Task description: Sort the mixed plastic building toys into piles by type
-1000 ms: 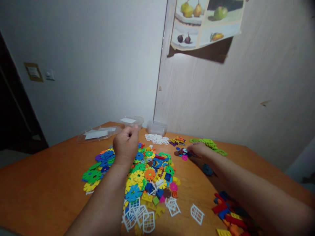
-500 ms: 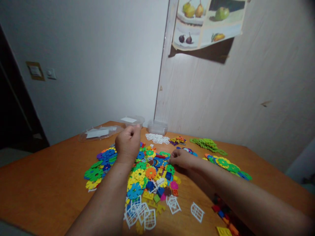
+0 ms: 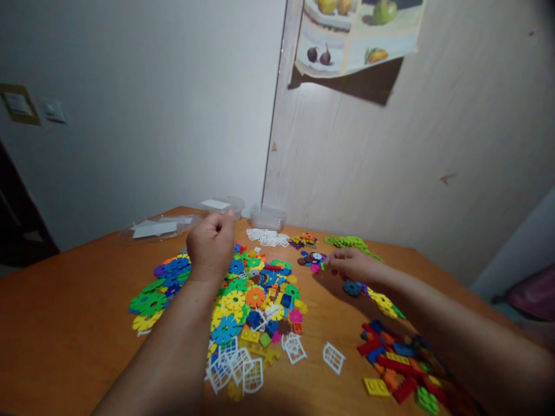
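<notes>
My left hand (image 3: 211,247) is closed, grip unclear in my right hand (image 3: 350,263); small piles (image 3: 346,243) sorted, mixed heap (image 3: 254,301) left.

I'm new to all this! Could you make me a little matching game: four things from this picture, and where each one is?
Things:
1. Left hand
2. Right hand
3. Clear rectangular plastic tub
4. Heap of mostly red, blue and yellow plastic bricks

Places:
A. Near the small multicoloured round plastic discs
B. Front right of the orange-brown wooden table
C. Curled, near the large mixed heap of colourful plastic pieces
D. Just behind the flat white lattice pieces

Pairs: 1-C, 2-A, 3-D, 4-B
</notes>
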A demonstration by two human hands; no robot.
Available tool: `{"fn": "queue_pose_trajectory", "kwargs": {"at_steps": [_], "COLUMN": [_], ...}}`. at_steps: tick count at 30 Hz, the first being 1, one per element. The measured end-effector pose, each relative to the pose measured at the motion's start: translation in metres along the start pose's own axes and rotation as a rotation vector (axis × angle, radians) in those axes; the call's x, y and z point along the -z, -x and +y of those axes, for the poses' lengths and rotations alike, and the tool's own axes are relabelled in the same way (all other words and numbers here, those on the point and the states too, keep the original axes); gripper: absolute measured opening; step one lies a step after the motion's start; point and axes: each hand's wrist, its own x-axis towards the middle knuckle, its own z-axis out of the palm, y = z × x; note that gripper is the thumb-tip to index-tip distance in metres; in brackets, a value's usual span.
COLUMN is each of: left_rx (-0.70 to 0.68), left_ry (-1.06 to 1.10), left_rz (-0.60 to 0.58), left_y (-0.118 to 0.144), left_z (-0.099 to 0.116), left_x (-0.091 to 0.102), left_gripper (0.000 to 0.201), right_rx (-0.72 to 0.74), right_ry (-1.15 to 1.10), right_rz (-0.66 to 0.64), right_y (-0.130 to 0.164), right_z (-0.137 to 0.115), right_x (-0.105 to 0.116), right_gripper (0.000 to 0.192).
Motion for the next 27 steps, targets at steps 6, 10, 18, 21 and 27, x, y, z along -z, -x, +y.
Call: {"fn": "queue_pose_trajectory", "kwargs": {"at_steps": [6,10,18,21,27], "left_rx": [-0.016,-0.011,-0.034,-0.063,-0.1], "left_ry": [-0.019,-0.018,-0.012,-0.031,-0.026], "left_rz": [-0.02,-0.009,-0.019,-0.038,-0.069], "left_y": [0.0,-0.001,0.001,0.003,0.013], "left_z": [-0.003,-0.003,0.005,0.009,0.009], "left_x": [-0.001,0.0,0.0,0.0,-0.003], "left_gripper": [0.046,0.044,0.045,0.045,0.046], "right_rx": [-0.055,-0.082,-0.081,-0.078,-0.085], "right_ry": [0.02,0.081,-0.087,-0.064,-0.189], "right_rz": [-0.039,-0.264,-0.37,-0.351,-0.257], "right_y": [0.033,0.064,0.115,0.123,0.13], "right_z": [0.032,0.046,0.069,0.071,0.078], "right_x": [0.041,0.059,0.053,0.05,0.048], "right_gripper": [0.033,0.038,0.052,0.053,0.059]}}
